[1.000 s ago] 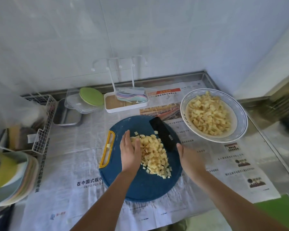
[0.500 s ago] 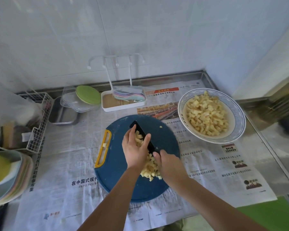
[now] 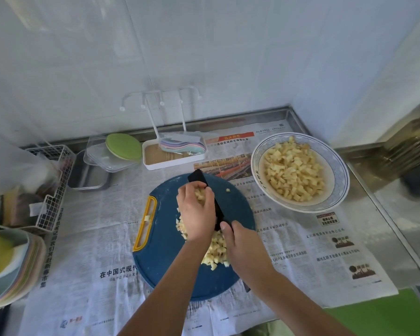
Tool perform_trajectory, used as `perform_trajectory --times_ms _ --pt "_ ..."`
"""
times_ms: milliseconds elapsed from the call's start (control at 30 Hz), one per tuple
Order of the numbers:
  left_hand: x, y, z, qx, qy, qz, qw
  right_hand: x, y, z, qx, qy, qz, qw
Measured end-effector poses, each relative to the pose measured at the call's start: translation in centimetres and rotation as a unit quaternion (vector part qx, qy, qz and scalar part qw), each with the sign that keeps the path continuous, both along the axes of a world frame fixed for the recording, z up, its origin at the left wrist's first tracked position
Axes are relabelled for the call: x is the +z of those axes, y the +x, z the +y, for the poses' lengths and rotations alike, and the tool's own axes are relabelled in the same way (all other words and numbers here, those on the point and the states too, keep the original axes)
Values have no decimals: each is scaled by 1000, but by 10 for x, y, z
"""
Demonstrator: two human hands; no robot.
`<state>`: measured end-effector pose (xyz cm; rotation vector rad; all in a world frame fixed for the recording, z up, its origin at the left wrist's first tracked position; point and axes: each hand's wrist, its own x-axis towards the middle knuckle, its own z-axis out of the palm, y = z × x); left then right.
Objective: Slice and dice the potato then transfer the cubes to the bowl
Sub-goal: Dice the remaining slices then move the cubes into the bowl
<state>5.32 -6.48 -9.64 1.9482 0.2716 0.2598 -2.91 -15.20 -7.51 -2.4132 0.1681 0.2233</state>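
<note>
While the right hand (image 3: pixel 243 246) grips the knife (image 3: pixel 197 177), the left hand (image 3: pixel 196 214), fingers curled, cups potato cubes (image 3: pixel 216 249) against its blade.

Of the knife (image 3: pixel 198 178), the handle is hidden inside the right hand (image 3: pixel 243 241) and the mid-blade behind the left hand (image 3: pixel 197 214). Both hands cover part of the potato cubes (image 3: pixel 216 249). At 8 o'clock the plate stack (image 3: pixel 10 263) is cut off by the edge; at 9 o'clock the wire basket (image 3: pixel 56 190) holds blurred contents.

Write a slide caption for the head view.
Left hand cups potato cubes against the black knife gripped by the right hand, on the blue board beside the bowl.
</note>
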Motion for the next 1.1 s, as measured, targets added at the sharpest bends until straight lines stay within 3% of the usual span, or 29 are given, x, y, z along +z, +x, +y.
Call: perform_trajectory --times_ms 267,400,533,667,733,900,967,1100 --pt "56 41 -92 -108 36 -105 988 44 20 -70 -138 50 -81 986" --pt "72 56 -156 -176 72 -136 972 58 31 -117 -213 70 -74 972" --pt "70 69 -201 -250 111 -113 955 60 37 -158 -266 60 -77 959" --pt "42 91 -208 -281 248 -29 927 52 34 -186 -330 100 -73 936" --pt "29 95 -204 -285 270 6 920 52 32 -196 -338 96 -79 933" --pt "32 81 -204 -359 241 -63 899 43 35 -205 -330 58 -66 940" --pt "39 67 -205 -422 232 -154 863 41 36 -203 -331 67 -56 940" --pt "24 51 -196 -522 283 -294 749 45 37 -200 -353 141 -53 923"
